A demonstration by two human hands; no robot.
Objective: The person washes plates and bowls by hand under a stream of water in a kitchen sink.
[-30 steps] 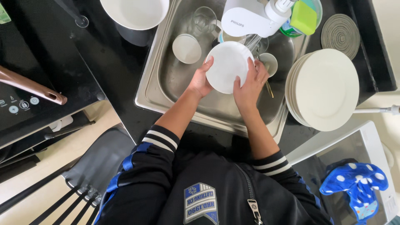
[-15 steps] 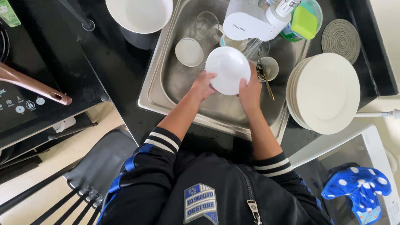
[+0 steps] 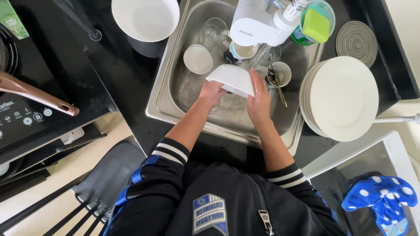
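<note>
Both my hands hold a white bowl [image 3: 232, 78] over the steel sink [image 3: 162, 100], tilted under running water from a white tap filter [image 3: 258, 22]. My left hand [image 3: 211, 93] grips its near-left rim. My right hand [image 3: 259, 100] supports its right side. Inside the sink lie a small white cup [image 3: 197, 59], a clear glass [image 3: 215, 29], another small cup [image 3: 281, 73] and a spoon [image 3: 278, 85].
A stack of white plates [image 3: 341, 98] sits right of the sink. A large white bowl [image 3: 145, 19] stands at the back left. A green sponge [image 3: 316, 25] and a round trivet [image 3: 358, 41] lie behind. A stove with a pan handle [image 3: 37, 96] is at the left.
The bowl has turned from facing flat toward me to tilted on edge under the water stream. Both hands shifted lower around it.
</note>
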